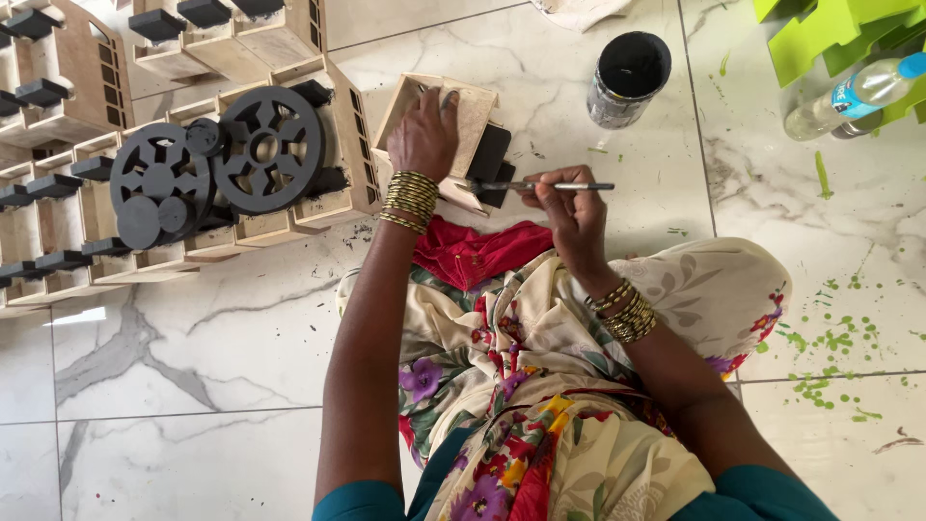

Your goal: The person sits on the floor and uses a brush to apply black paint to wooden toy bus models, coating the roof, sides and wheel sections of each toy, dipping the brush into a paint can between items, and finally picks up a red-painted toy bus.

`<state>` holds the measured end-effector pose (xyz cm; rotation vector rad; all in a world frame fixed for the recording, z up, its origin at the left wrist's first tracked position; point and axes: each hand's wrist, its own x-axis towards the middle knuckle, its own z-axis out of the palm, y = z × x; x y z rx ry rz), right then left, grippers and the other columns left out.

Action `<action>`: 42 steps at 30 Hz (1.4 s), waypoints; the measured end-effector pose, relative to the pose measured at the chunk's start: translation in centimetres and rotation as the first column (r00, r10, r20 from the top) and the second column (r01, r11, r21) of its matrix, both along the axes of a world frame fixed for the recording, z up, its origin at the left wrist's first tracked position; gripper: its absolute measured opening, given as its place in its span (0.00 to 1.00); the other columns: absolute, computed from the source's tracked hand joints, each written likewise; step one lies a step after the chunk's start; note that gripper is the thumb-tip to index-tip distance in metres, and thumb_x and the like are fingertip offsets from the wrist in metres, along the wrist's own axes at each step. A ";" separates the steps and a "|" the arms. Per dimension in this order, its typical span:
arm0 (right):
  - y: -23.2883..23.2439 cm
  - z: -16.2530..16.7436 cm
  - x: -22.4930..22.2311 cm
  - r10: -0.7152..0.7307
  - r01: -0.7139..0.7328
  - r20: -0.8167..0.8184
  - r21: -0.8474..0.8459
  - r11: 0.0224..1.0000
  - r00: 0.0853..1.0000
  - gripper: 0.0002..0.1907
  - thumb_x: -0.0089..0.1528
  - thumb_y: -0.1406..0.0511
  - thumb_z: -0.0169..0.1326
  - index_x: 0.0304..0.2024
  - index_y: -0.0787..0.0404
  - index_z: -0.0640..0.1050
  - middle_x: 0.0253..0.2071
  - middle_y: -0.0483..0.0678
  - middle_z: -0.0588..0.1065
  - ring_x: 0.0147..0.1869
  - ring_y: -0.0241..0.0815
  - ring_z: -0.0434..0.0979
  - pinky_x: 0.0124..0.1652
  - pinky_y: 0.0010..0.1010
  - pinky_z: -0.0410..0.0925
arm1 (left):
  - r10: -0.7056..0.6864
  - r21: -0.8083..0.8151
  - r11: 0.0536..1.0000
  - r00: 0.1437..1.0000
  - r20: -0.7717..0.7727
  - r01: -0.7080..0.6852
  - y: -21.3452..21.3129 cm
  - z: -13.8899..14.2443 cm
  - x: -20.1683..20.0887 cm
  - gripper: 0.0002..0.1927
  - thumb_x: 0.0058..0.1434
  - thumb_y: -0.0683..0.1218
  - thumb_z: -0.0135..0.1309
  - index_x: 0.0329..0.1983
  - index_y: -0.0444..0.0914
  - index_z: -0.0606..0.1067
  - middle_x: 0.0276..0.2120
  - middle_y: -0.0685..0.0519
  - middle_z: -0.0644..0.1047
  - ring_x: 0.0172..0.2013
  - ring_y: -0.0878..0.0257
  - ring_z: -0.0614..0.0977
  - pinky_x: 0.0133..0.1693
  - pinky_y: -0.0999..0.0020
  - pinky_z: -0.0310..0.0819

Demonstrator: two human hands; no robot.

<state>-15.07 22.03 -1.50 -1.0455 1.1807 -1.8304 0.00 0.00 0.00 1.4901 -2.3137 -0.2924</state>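
Broadly, the biggest thing left of the held piece is a row of pale wooden box frames point(318, 135) with black blocks, and two black spoked wheels point(268, 150) plus a few small black discs rest against them; I count about five frames in the near row, with more at the top edge that cannot be counted exactly. One small wooden box point(463, 121) stands on the marble floor point(241, 328), just above the person's lap. The left hand point(424, 135) is clamped over its top edge from above, fingers curled down the far face, steadying it. The box looks light and stiff, thin board with a freshly black side panel point(489, 159), so it seems best held by the bare wood, as it is now, well clear of the dark face, which may be wet. The right hand point(569, 207) is closed on one slim paintbrush point(540, 186), pinched near the middle, its tip touching the black panel just right of the left hand's hold. One black paint tin point(629, 77) stands beyond the brush, and one clear bottle point(849, 96) lies further right.
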 end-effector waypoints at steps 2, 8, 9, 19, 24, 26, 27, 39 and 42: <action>-1.1 0.3 0.1 -0.068 0.068 0.018 -0.016 0.998 0.998 0.07 0.73 0.69 0.52 0.50 0.65 0.69 0.47 0.57 0.79 0.51 0.43 0.84 0.50 0.29 0.81 | 0.006 0.107 0.994 0.999 -0.046 -0.001 -0.1 0.8 -0.3 0.27 0.73 0.64 0.36 0.56 0.41 0.74 0.34 0.44 0.83 0.33 0.51 0.86 0.37 0.49 0.80; -6.7 1.5 -1.8 -0.349 0.321 -0.221 -0.151 0.935 0.911 0.06 0.72 0.70 0.54 0.47 0.67 0.71 0.41 0.53 0.80 0.41 0.34 0.81 0.42 0.25 0.78 | 0.086 0.266 0.961 0.995 -0.052 -0.069 1.1 2.4 -0.8 0.29 0.72 0.64 0.33 0.60 0.42 0.72 0.26 0.42 0.82 0.32 0.45 0.86 0.40 0.46 0.79; -6.9 1.5 -1.7 -0.394 0.357 -0.255 -0.182 0.916 0.883 0.06 0.73 0.70 0.54 0.47 0.67 0.71 0.42 0.53 0.80 0.40 0.32 0.79 0.41 0.24 0.78 | 0.076 0.220 0.974 0.994 -0.082 -0.057 1.5 2.3 -0.5 0.29 0.71 0.65 0.34 0.59 0.43 0.72 0.26 0.42 0.83 0.33 0.45 0.86 0.42 0.45 0.78; 0.2 1.3 0.1 -0.103 0.104 -0.164 -0.002 0.995 0.981 0.05 0.71 0.69 0.53 0.45 0.63 0.71 0.45 0.56 0.80 0.36 0.30 0.77 0.34 0.22 0.71 | 0.069 0.183 0.982 0.993 -0.095 -0.050 1.0 1.4 -0.4 0.27 0.72 0.64 0.35 0.57 0.43 0.72 0.35 0.39 0.83 0.39 0.38 0.84 0.45 0.42 0.76; -2.0 1.4 -2.8 -0.304 0.302 -0.020 -0.077 0.950 0.952 0.05 0.72 0.70 0.52 0.47 0.63 0.70 0.51 0.59 0.78 0.50 0.38 0.82 0.53 0.29 0.79 | 0.052 0.106 0.994 0.993 -0.105 -0.041 1.6 1.8 -0.3 0.26 0.73 0.64 0.36 0.57 0.42 0.73 0.35 0.39 0.83 0.40 0.36 0.84 0.45 0.41 0.75; -1.4 0.9 -1.8 -0.221 0.223 0.059 -0.025 0.975 0.973 0.04 0.71 0.71 0.53 0.46 0.64 0.70 0.51 0.59 0.78 0.51 0.39 0.82 0.55 0.29 0.79 | 0.078 0.164 0.984 0.994 -0.081 -0.064 1.6 1.9 -0.4 0.26 0.73 0.64 0.36 0.57 0.43 0.73 0.34 0.39 0.83 0.40 0.38 0.84 0.45 0.41 0.75; -0.8 0.6 -1.3 -0.177 0.178 0.099 -0.002 0.984 0.979 0.04 0.71 0.71 0.53 0.45 0.64 0.70 0.51 0.59 0.78 0.52 0.39 0.82 0.55 0.29 0.79 | 0.093 0.192 0.978 0.993 -0.069 -0.078 1.5 1.9 -0.4 0.26 0.73 0.64 0.36 0.57 0.43 0.73 0.34 0.39 0.83 0.40 0.38 0.84 0.46 0.42 0.76; -1.7 0.0 -3.0 -0.250 0.259 0.091 -0.099 0.961 0.964 0.05 0.71 0.69 0.53 0.46 0.64 0.70 0.50 0.58 0.79 0.51 0.40 0.84 0.53 0.33 0.80 | 0.067 0.116 0.992 0.992 -0.104 -0.055 2.1 2.6 -0.2 0.27 0.73 0.66 0.38 0.57 0.44 0.75 0.35 0.40 0.83 0.40 0.37 0.84 0.45 0.40 0.76; -1.9 -0.6 -2.4 -0.229 0.239 0.103 -0.096 0.966 0.968 0.06 0.71 0.69 0.55 0.45 0.66 0.71 0.48 0.60 0.79 0.51 0.43 0.84 0.52 0.34 0.81 | 0.038 0.361 0.932 0.999 0.004 -0.037 2.1 3.2 0.0 0.48 0.57 0.77 0.44 0.68 0.40 0.63 0.27 0.38 0.83 0.35 0.45 0.88 0.41 0.46 0.80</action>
